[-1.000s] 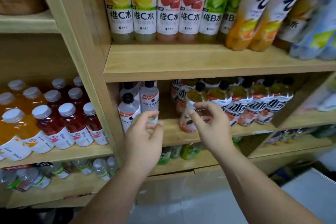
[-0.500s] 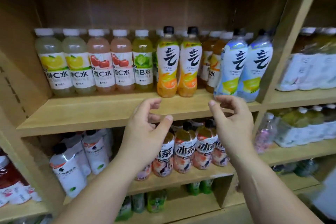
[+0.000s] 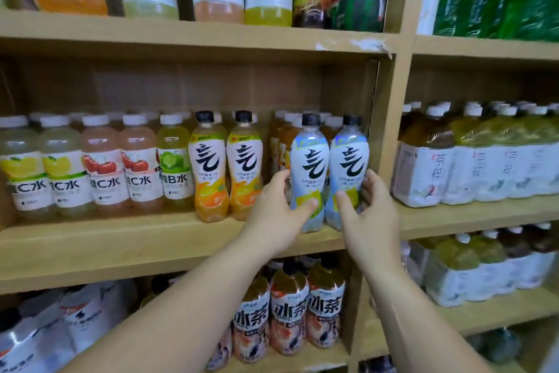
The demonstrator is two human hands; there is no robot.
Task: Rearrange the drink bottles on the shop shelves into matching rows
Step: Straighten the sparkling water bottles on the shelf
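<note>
On the middle shelf [image 3: 121, 239], seen from the head camera, the left blue bottle [image 3: 309, 157] and the right blue bottle [image 3: 348, 154] stood upright, side by side at the row's right end, just beside the wooden post [image 3: 393, 130]. The left hand [image 3: 276, 210] gripped the left blue bottle low on its label, thumb across the front, fingers round its left flank. The right hand [image 3: 369, 209] gripped the right blue bottle likewise, fingers between it and the post. Each long axis ran vertically across a palm, so either hand looked equally placed to draw its bottle forward.
</note>
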